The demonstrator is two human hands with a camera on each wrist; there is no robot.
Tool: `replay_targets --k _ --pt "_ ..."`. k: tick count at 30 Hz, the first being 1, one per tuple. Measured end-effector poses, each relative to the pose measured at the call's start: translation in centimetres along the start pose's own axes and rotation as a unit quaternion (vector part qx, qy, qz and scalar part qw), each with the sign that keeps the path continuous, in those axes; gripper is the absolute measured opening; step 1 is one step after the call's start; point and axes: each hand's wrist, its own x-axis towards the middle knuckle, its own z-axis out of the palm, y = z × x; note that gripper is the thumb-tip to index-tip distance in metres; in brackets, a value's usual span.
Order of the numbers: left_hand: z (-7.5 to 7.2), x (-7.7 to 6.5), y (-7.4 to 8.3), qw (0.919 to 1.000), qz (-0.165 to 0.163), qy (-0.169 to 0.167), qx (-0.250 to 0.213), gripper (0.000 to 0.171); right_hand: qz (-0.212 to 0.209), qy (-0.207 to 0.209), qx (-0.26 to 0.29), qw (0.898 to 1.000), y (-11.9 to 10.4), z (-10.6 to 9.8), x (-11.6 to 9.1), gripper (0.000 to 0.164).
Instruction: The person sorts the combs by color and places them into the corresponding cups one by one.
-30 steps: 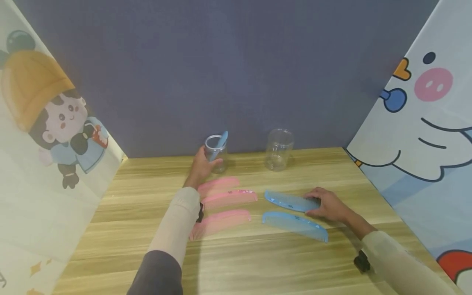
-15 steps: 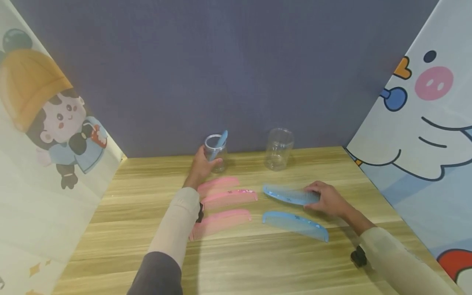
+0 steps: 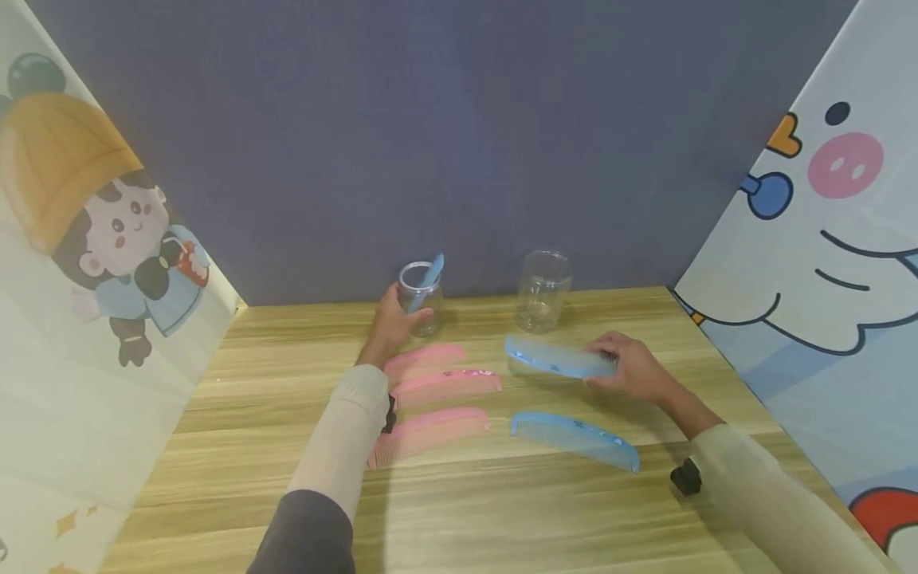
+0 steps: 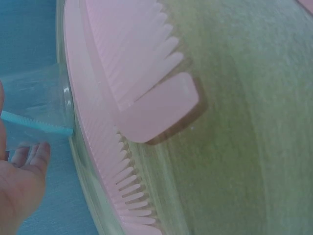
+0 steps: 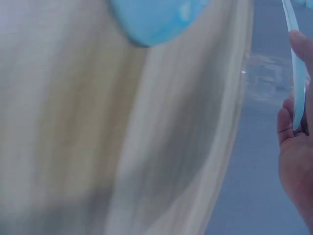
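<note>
My left hand [image 3: 390, 327] grips the side of a clear jar [image 3: 433, 320] at the back of the table. A blue comb [image 3: 433, 273] leans inside this jar, its end above the rim; in the left wrist view the comb [image 4: 39, 124] shows through the wall. My right hand [image 3: 633, 367] pinches the right end of another blue comb [image 3: 552, 359], held above the table; the right wrist view has thumb and fingers on that comb [image 5: 297, 93]. A further blue comb [image 3: 574, 438] lies on the table nearer me.
Several pink combs, including the middle one [image 3: 448, 386] and the nearest one [image 3: 433, 434], lie beside my left forearm, which partly covers them. A second clear jar [image 3: 543, 296] stands at the back, right of the first. A grey panel [image 3: 459, 143] rises behind the wooden table [image 3: 459, 518].
My right hand has lifted the upper blue comb off the table and moved it back and slightly left. My left hand and its jar have stayed in place.
</note>
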Motion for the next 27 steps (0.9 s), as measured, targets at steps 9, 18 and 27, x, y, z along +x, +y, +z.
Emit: replay_targets --k 9,18,27 --pt "0.0 -0.2 0.1 1.0000 -0.001 0.004 0.007 0.088 0.024 -0.008 0.004 1.000 -1.0 -1.1 2.8 0.056" --pt "0.2 0.0 -0.2 0.9999 -0.006 0.007 0.010 0.090 0.029 -0.016 0.027 0.999 -3.5 -2.9 7.0 0.060" --pt "0.2 0.0 -0.1 1.0000 0.000 0.006 0.004 0.087 0.005 -0.011 0.003 1.000 -6.8 -5.0 12.7 0.060"
